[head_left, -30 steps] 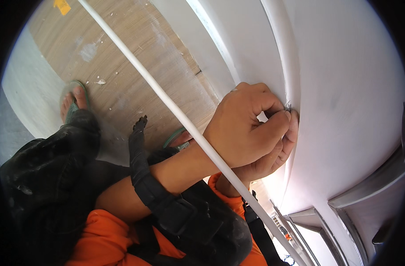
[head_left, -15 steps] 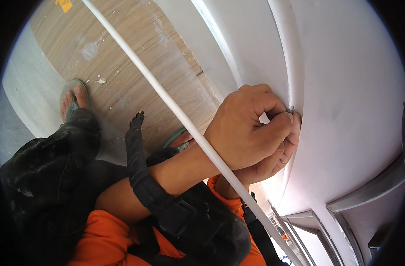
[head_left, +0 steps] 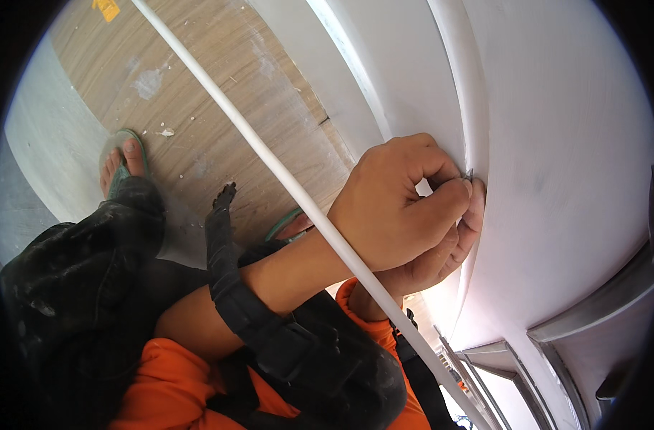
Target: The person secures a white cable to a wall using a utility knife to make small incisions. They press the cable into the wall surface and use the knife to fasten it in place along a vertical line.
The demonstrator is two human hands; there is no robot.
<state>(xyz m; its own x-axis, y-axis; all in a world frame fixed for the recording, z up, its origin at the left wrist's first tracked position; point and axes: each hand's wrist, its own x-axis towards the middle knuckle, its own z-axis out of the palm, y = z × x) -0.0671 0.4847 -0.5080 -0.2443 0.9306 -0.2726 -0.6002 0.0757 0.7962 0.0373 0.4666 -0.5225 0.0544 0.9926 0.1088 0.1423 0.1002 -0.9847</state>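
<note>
I can see the person's left forearm stretched across the body, ending in the left hand, back turned outward, knuckles bent, thumb and forefinger brought together in a pinch. The right hand sits beneath it, partly hidden, fingers curled and rising close to that pinch; the right wrist shows just below.

Small piece: grey, thin, sharp-ended in outline. Position: at the fingertips of the left hand, on the face of the trim strip. Its lower portion is concealed; its full form cannot be determined. Trim strip: white, smooth, raised, with a rounded face and a dark line along its left edge. It runs lengthwise along the white wall, passes behind the fingers and reappears below them.
</note>
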